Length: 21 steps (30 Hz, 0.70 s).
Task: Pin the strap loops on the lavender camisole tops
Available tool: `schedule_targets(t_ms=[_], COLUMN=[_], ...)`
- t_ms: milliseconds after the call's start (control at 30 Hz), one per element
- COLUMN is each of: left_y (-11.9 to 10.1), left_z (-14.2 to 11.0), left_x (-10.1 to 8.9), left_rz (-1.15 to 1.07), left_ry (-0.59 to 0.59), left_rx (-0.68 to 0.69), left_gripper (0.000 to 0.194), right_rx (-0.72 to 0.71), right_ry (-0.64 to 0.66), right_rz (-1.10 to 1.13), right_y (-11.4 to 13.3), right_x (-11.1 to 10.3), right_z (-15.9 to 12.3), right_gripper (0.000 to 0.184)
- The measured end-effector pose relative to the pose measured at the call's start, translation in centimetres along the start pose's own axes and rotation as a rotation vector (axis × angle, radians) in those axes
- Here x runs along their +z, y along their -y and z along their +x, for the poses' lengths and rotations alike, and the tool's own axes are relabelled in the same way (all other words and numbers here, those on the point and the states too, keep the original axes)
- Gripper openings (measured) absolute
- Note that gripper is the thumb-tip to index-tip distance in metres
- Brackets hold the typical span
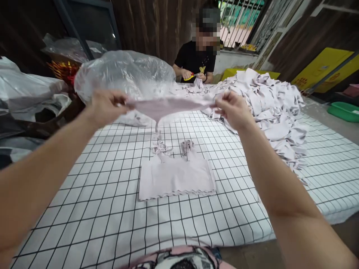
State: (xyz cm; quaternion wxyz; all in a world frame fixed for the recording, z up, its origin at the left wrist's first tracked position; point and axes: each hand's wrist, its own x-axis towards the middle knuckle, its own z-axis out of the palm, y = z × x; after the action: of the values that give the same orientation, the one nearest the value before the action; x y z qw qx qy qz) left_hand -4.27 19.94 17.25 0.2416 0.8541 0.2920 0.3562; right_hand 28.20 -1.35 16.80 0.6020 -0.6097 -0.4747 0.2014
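Note:
My left hand (109, 105) and my right hand (231, 108) hold up a pale mauve strappy top (168, 107), stretched wide between them. Fingers and thumb of each hand are pinched on one end of it. A thin strap dangles from its lower edge, and the cloth is slightly blurred. Below, on the table, lies a flat, neat stack of matching tops (176, 175), their wavy edges toward me. Two bunches of gathered straps (187, 147) rest at the far side of that stack.
A large heap of similar garments (269, 108) covers the right side of the checked tablecloth (112, 209). A big clear plastic bag (123, 71) bulges at the back left. Across the table a person (196, 56) holds yellow-handled scissors (189, 77) and cloth. A green basket (343, 111) stands far right.

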Motion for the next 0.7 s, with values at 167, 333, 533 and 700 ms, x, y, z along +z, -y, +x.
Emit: schedule_targets(t_ms=[167,333,533,700], left_y=[4.8,4.5,3.3,4.4], left_z=[-13.4,-17.3,-17.9,-21.9], left_x=[5.8,6.1,3.8,5.1], left_rz=[-0.127,-0.115,-0.046,0.043], left_ry=[0.456,0.404,0.316,0.466], left_rx=[-0.032,-0.024,0.246,0.338], left_gripper=[0.022,0.023,0.024,0.022], right_rx=[0.271,0.306,0.181,0.174], right_ry=[0.204,0.200,0.199,0.375], right_rz=[-0.063,-0.041,-0.135,-0.365], right_y=[-8.8,-10.1,-8.1,-8.9], right_x=[0.6,0.7,-0.3,-0.1], right_z=[-12.8,-17.4,-19.6,-23.3], right_gripper=[0.026,0.027,0.019,0.012])
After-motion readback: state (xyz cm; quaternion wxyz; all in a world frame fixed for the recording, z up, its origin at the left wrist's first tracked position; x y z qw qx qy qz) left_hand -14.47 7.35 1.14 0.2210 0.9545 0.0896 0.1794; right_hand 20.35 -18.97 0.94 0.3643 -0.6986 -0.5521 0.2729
